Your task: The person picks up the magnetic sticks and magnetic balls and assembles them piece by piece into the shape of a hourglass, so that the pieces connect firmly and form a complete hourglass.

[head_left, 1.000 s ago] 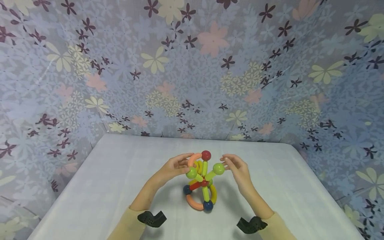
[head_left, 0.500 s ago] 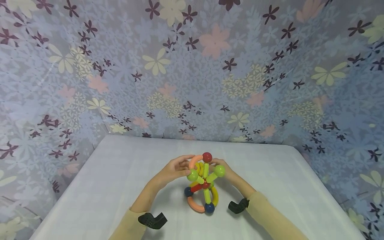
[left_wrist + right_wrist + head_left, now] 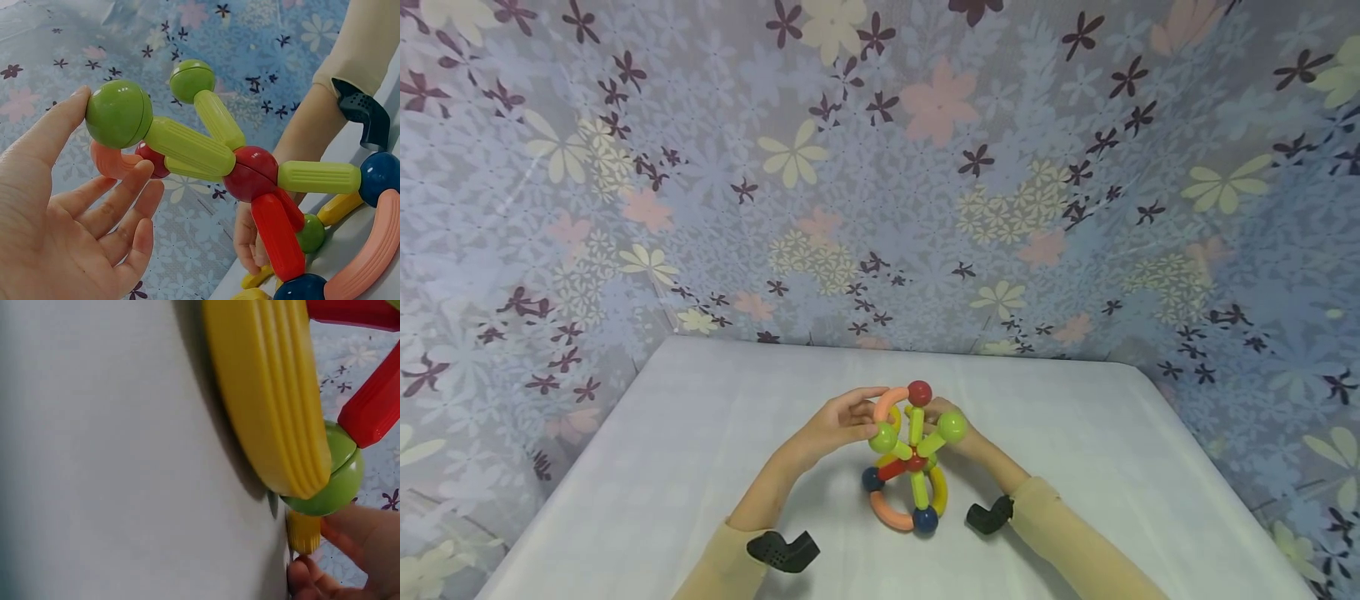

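Note:
A magnetic ball-and-stick toy structure [image 3: 916, 458] stands on the white table, with a red ball at its centre and light green and red sticks. My left hand [image 3: 838, 421] supports its upper left: the thumb touches a green ball [image 3: 119, 114], and the other fingers reach to the salmon curved stick [image 3: 112, 161] under it. Behind the structure, my right hand [image 3: 958, 425] pinches a yellow curved stick [image 3: 304, 532] low by the table. Green ball and sticks partly hide this hand in the head view. Another yellow curved stick [image 3: 892, 419] shows behind the structure.
Dark blue balls, one of them [image 3: 925, 520] at the front, and curved sticks form the structure's base on the white table [image 3: 737, 383]. A flower-patterned cloth [image 3: 880, 167] hangs behind the table. Black wrist straps [image 3: 782, 551] sit at both cuffs.
My right hand has moved left from beside the right green ball to behind the structure and taken a yellow curved stick. My left hand stays at the upper left green ball.

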`<action>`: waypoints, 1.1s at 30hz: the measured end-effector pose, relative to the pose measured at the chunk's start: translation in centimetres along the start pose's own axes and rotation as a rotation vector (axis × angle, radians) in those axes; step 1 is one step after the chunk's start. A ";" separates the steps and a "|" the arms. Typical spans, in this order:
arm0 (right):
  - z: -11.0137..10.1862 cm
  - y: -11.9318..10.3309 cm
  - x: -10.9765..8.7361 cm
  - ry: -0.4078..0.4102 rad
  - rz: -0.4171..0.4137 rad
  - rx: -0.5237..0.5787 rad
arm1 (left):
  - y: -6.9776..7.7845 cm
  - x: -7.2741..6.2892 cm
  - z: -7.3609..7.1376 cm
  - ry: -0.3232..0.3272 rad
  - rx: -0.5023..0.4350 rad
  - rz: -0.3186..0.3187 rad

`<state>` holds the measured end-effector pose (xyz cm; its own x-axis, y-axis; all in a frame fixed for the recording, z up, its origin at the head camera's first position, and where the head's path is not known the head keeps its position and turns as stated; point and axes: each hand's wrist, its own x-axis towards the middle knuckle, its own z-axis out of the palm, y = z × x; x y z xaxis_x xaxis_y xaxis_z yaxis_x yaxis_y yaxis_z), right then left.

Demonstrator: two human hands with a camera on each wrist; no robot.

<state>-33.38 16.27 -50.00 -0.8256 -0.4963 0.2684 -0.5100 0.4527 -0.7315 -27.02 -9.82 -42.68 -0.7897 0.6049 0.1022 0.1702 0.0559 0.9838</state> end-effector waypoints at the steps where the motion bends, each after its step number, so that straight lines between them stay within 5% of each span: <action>1: 0.1 0.0 -0.1 0.038 -0.031 -0.028 | 0.0 0.0 0.0 0.001 0.002 -0.005; 5: 0.1 0.1 -0.3 0.168 -0.035 -0.098 | 0.0 0.0 0.1 0.009 -0.002 -0.008; 13: -0.8 0.0 -0.6 0.228 0.282 -0.206 | 0.0 0.0 0.1 0.005 -0.005 0.001; 21: -3.7 -2.1 -1.0 0.155 0.592 0.088 | 0.1 0.0 0.1 0.003 -0.020 -0.009; 27: -6.2 -4.4 -1.4 0.154 0.600 0.354 | 0.1 0.0 0.2 0.013 -0.011 -0.018; 33: -7.5 -7.7 -2.1 0.177 0.544 0.438 | 0.2 0.0 0.3 0.016 0.000 -0.018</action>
<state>-29.54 19.34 -40.25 -0.9808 -0.1404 -0.1354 0.0982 0.2447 -0.9646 -26.82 -9.60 -42.53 -0.8018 0.5913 0.0864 0.1554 0.0667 0.9856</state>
